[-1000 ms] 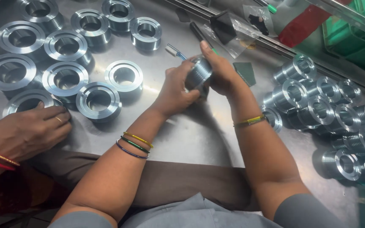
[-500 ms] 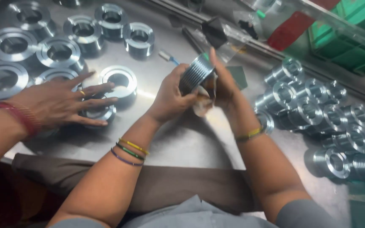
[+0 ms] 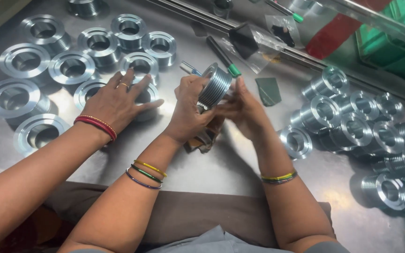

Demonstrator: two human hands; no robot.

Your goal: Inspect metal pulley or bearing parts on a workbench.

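Note:
Both my hands hold one grooved silver metal pulley (image 3: 215, 85) above the steel table (image 3: 240, 164). My left hand (image 3: 191, 110) wraps its near side with fingers curled round the rim. My right hand (image 3: 242, 110) supports it from the right, fingers against its face. A dark cloth (image 3: 201, 139) lies on the table under my hands. A co-worker's hand (image 3: 118, 98) with red bangles rests flat on a flanged metal ring (image 3: 147, 96) just left of mine.
Several flanged silver rings (image 3: 26, 61) lie in rows at the left. A pile of grooved pulleys (image 3: 352, 124) fills the right side. A black marker with a green cap (image 3: 223, 58), a plastic bag (image 3: 258, 40) and a green cloth scrap (image 3: 269, 90) lie behind my hands.
The co-worker's hand moved from the near left edge up onto the rings beside my hands. I have turned the pulley in my hands, its grooved side now facing me.

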